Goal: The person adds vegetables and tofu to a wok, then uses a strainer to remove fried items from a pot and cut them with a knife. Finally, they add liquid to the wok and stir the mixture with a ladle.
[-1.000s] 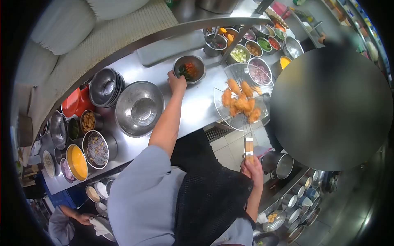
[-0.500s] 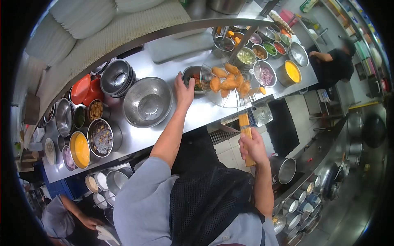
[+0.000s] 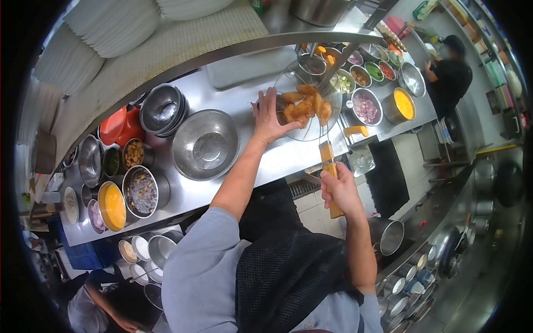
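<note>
My right hand [image 3: 340, 188] is closed around the wooden handle of a round wire-mesh strainer [image 3: 306, 134], held over the steel counter. Several golden-brown fried pieces [image 3: 302, 109] lie on its mesh. At the strainer's left edge is my left hand [image 3: 271, 121], fingers spread and thumb stretched out under the nearest pieces. Whether it touches them cannot be made out. The small metal bowl by that hand is mostly hidden behind the hand and strainer. Left of my forearm sits a large perforated metal bowl [image 3: 206, 145].
Stacked dark bowls [image 3: 161, 108], an orange-red container [image 3: 129, 126] and a pot of yellow liquid [image 3: 112, 206] stand at left. Cut-ingredient bowls, including sliced onion [image 3: 366, 108], and another yellow pot [image 3: 404, 104] line the right. A shelf edge [image 3: 222, 49] overhangs. Co-workers stand at far right and lower left.
The strainer has moved slightly left, and the fried pieces sit closer to my left hand. My left hand has shifted right with its fingers spread wider. The view has shifted a little.
</note>
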Demonstrator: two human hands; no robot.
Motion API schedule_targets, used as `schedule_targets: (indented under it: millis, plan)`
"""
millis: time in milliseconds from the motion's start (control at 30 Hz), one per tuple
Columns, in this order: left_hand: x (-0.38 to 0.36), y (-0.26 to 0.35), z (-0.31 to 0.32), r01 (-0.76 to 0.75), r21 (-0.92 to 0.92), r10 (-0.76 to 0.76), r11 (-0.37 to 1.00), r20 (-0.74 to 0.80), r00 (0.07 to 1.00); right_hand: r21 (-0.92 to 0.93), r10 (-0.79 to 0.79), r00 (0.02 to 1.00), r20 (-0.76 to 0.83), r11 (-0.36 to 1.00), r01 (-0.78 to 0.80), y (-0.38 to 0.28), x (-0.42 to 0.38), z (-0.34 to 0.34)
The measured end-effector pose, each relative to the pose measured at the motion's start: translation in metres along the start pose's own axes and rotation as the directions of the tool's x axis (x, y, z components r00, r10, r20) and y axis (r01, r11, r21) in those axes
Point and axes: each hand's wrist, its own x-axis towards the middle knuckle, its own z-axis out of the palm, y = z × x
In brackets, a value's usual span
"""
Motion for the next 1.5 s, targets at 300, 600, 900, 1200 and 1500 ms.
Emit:
schedule_targets:
  millis: [300,600,900,1200,1500]
  plan:
    - [0.002,0.007,-0.001,0.000,-0.002,0.000,1.000,0.055,0.998,-0.172,-0.033,0.997,-0.068,0.985,0.021,-0.016,-0.007,0.011]
    - [-0.003,0.007,0.001,-0.019,0.006,0.019,1.000,0.016,1.000,-0.292,-0.060,0.993,-0.106,0.956,0.027,-0.022,-0.011,0.020]
    - [-0.009,0.000,0.007,-0.112,-0.140,0.094,0.984,-0.131,0.987,-0.543,-0.179,0.971,-0.158,0.837,0.067,-0.028,-0.019,0.026]
    - [-0.010,-0.018,0.008,-0.060,-0.132,0.034,0.989,-0.196,0.980,-0.552,-0.188,0.965,-0.183,0.832,0.057,-0.030,-0.019,0.021]
    - [-0.022,-0.005,-0.008,-0.076,0.062,0.080,0.995,-0.074,0.994,-0.591,-0.291,0.946,-0.145,0.792,0.153,-0.018,-0.003,0.016]
